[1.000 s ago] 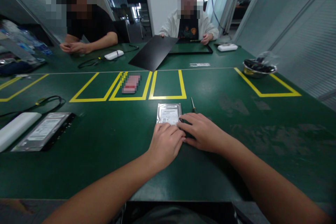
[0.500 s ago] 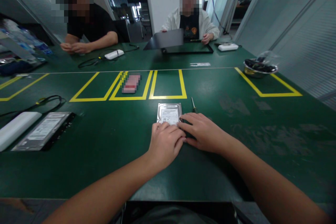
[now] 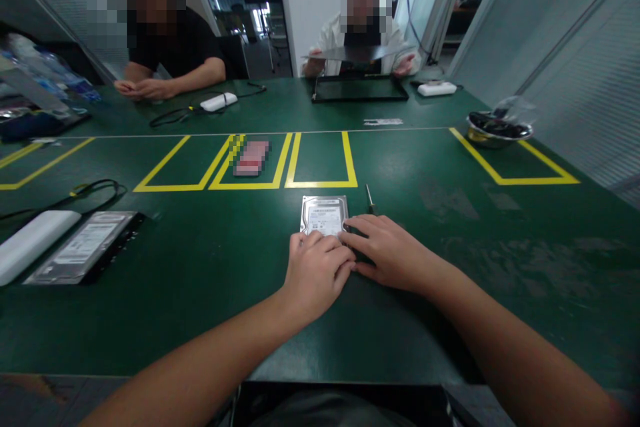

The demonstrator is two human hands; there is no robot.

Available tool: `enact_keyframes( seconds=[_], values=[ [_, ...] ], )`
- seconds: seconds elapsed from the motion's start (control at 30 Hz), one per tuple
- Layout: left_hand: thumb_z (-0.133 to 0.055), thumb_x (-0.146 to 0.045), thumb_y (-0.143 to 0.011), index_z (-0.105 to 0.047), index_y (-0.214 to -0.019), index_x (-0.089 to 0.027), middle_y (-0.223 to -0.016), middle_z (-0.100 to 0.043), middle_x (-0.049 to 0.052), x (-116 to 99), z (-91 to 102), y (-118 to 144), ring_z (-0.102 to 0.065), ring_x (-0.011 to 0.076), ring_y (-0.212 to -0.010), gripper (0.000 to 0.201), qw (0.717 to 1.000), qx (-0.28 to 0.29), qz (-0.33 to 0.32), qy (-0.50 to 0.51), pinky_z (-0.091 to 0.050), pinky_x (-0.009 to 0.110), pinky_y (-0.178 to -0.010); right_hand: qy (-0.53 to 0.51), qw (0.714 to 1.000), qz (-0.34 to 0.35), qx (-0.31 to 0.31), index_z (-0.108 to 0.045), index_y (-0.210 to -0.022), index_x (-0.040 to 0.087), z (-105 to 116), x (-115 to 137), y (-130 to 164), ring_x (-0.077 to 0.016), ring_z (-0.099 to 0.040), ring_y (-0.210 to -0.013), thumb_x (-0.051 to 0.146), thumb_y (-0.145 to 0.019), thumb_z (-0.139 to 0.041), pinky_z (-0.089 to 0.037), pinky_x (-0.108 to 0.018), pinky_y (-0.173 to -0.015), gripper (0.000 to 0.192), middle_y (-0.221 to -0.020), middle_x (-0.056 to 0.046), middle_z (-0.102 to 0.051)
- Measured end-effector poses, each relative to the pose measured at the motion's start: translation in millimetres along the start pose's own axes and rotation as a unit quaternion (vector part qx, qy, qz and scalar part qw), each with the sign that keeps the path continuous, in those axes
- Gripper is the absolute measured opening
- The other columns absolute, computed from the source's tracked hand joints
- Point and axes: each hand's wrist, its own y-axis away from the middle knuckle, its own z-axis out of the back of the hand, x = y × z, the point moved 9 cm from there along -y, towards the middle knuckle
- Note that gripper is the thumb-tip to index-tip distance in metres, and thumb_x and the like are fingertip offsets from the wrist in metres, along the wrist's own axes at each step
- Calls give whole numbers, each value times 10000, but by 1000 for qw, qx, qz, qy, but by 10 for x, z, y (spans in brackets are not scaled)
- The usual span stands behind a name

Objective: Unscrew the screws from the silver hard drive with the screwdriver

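Our hands on a hard drive at mid-tabletop

Fingers (image 3: 327,245) of our left hand (image 3: 315,273) and right hand (image 3: 387,250) lie loosely curled on the near edge of the hard drive (image 3: 324,213), pressing, not clenched; it lies flat on the green tabletop (image 3: 200,267), a screwdriver (image 3: 369,199) just beside it, yellow tape boxes (image 3: 320,160) beyond.

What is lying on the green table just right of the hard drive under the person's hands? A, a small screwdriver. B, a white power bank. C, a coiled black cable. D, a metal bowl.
A: a small screwdriver lies on the bare table just right of the hard drive, beyond the right hand; the left hand covers the drive's near end.
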Motion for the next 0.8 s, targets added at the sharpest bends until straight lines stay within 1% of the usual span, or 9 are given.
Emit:
enact_keyframes(
  seconds=[0.17, 0.3, 0.5, 0.67, 0.8],
  values=[
    [-598, -287, -916, -686, -918, -269, -928, -703, 7, -7, 8, 7, -540, 233, -903, 90, 1000, -8, -9, -8, -280, 436, -796, 0, 1000, -2, -1, -573, -1294, 178, 1, -16, 7, -335, -523, -1203, 284, -873, -633, -444, -483, -958, 438, -1330, -165, -562],
    [-604, -290, -911, -678, -950, -255, -934, -705, 22, -7, 30, 8, -548, 234, -899, 91, 1000, -14, -10, -14, -284, 433, -792, -1, 1000, -3, -8, -573, -1293, 188, 22, -24, 14, -338, -527, -1196, 276, -844, -676, -448, -491, -952, 469, -1324, -171, -565],
    [-615, -311, -905, -676, -905, -249, -901, -697, 21, 20, 55, 22, -550, 234, -901, 87, 1000, -15, -9, -14, -280, 432, -797, 0, 1000, -12, -12, -576, -1294, 185, 44, -107, 28, -351, -507, -1228, 292, -810, -715, -439, -509, -978, 515, -1339, -178, -552],
    [-602, -291, -913, -673, -891, -234, -878, -688, 31, 24, 54, 47, -540, 232, -894, 93, 999, -9, -29, -21, -277, 437, -808, 13, 999, -19, -24, -566, -1322, 192, 67, -191, 60, -363, -485, -1265, 285, -850, -642, -427, -532, -994, 487, -1362, -186, -535],
    [-574, -267, -926, -670, -885, -228, -865, -668, 24, 33, 38, 68, -536, 222, -888, 112, 999, 3, -50, -22, -294, 428, -812, 43, 997, -53, -21, -588, -1290, 162, 62, -268, 61, -364, -478, -1274, 225, -877, -574, -424, -524, -1004, 417, -1371, -202, -525]
  ],
)
